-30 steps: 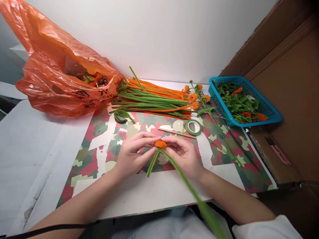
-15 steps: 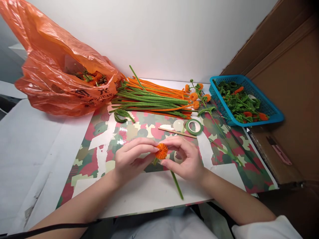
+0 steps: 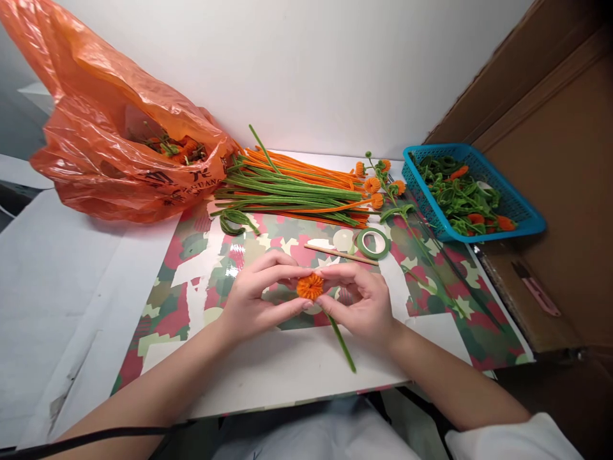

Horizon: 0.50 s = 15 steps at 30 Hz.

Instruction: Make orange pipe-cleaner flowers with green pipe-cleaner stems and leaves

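Between my two hands is a round orange pipe-cleaner flower (image 3: 310, 287), its ribbed face turned up toward me. My left hand (image 3: 261, 297) pinches its left side with thumb and fingers. On the other side my right hand (image 3: 359, 297) grips the flower's right edge, fingertips above and thumb below. A green pipe-cleaner stem (image 3: 342, 345) slants down from under the right thumb; where it joins the flower is hidden. Just beyond the hands lie a thin wooden stick (image 3: 340, 254) and a roll of green tape (image 3: 373, 244).
Behind lies a bundle of green and orange pipe cleaners (image 3: 297, 188), with finished orange flowers on stems (image 3: 378, 185) beside it. An orange plastic bag (image 3: 115, 185) stands left. A blue basket (image 3: 479, 235) of green pieces and a pink cutter (image 3: 539, 291) are at right.
My left thumb has come down to the flower's lower edge and the left fingers sit higher. The flower has turned a little, and the green stem's end has shifted slightly up and right.
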{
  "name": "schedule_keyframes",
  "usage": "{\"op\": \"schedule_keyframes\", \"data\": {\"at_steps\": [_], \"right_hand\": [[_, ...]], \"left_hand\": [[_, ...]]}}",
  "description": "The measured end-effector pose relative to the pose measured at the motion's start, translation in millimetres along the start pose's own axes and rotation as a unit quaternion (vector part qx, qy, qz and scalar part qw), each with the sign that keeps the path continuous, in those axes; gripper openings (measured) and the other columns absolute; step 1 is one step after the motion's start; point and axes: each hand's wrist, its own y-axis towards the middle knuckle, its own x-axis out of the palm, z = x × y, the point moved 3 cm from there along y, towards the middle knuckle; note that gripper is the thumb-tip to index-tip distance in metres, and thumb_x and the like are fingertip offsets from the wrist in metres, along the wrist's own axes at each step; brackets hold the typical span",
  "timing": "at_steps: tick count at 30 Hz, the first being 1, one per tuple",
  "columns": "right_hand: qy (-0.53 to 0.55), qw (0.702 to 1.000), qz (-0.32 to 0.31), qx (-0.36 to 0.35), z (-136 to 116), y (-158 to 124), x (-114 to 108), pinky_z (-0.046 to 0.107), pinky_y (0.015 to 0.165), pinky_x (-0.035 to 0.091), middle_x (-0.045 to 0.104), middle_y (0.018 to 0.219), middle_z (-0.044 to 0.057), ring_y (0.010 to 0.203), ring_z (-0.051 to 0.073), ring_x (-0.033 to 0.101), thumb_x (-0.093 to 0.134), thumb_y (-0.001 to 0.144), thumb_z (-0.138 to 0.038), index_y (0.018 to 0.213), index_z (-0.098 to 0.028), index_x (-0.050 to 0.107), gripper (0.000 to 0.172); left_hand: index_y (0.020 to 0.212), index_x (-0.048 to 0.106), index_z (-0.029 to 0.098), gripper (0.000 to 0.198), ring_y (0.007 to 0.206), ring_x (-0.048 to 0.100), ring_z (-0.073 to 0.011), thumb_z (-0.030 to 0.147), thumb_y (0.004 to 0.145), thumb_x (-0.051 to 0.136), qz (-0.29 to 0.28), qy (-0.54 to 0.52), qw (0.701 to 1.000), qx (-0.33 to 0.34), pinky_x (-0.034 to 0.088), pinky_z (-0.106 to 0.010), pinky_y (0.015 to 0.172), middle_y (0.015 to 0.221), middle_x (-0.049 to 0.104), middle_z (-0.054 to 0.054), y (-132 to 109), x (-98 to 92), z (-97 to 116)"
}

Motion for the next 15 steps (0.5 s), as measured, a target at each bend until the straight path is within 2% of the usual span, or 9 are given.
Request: {"op": "schedule_keyframes", "data": {"at_steps": [5, 8, 11, 15], "right_hand": [[-0.017, 0.999, 0.017, -0.038, -3.8, 1.8, -1.8, 0.023, 0.066, 0.063, 0.077, 0.085, 0.0, 0.071, 0.015, 0.074, 0.072, 0.076, -0.009, 0.104, -0.024, 0.065, 0.032], [-0.024, 0.999, 0.01, -0.031, -3.6, 2.0, -1.8, 0.024, 0.065, 0.062, 0.076, 0.086, 0.002, 0.072, 0.015, 0.073, 0.075, 0.075, -0.014, 0.102, -0.023, 0.065, 0.031], [0.001, 1.0, 0.005, -0.01, -1.6, 2.5, -2.1, 0.029, 0.069, 0.061, 0.075, 0.092, 0.005, 0.083, 0.019, 0.073, 0.077, 0.073, -0.018, 0.092, -0.023, 0.062, 0.025], [0.009, 1.0, -0.002, -0.026, -2.3, 4.9, -2.4, 0.035, 0.076, 0.059, 0.074, 0.091, 0.006, 0.085, 0.021, 0.072, 0.075, 0.074, -0.015, 0.081, -0.022, 0.061, 0.017]], "left_hand": [[0.109, 0.07, 0.022, 0.033, 0.077, 0.066, -0.0144, 0.02, 0.077, 0.077, -0.003, -0.012, 1.0, -0.009, 0.058, -0.022, 0.064, 0.087, 0.071, -0.004, -0.5, 1.4, 0.5], [0.107, 0.071, 0.022, 0.03, 0.076, 0.069, -0.0154, 0.018, 0.078, 0.075, -0.007, -0.078, 0.995, -0.067, 0.059, -0.024, 0.065, 0.089, 0.073, -0.005, -3.1, 3.3, -2.0], [0.102, 0.072, 0.02, 0.025, 0.075, 0.071, -0.0177, 0.02, 0.078, 0.075, 0.002, -0.169, 0.975, -0.142, 0.061, -0.026, 0.063, 0.091, 0.074, -0.007, -6.1, 5.7, -5.4], [0.099, 0.073, 0.019, 0.024, 0.076, 0.072, -0.0195, 0.02, 0.075, 0.077, 0.016, -0.24, 0.954, -0.178, 0.062, -0.028, 0.063, 0.089, 0.076, -0.008, -7.9, 8.2, -8.5]]}}
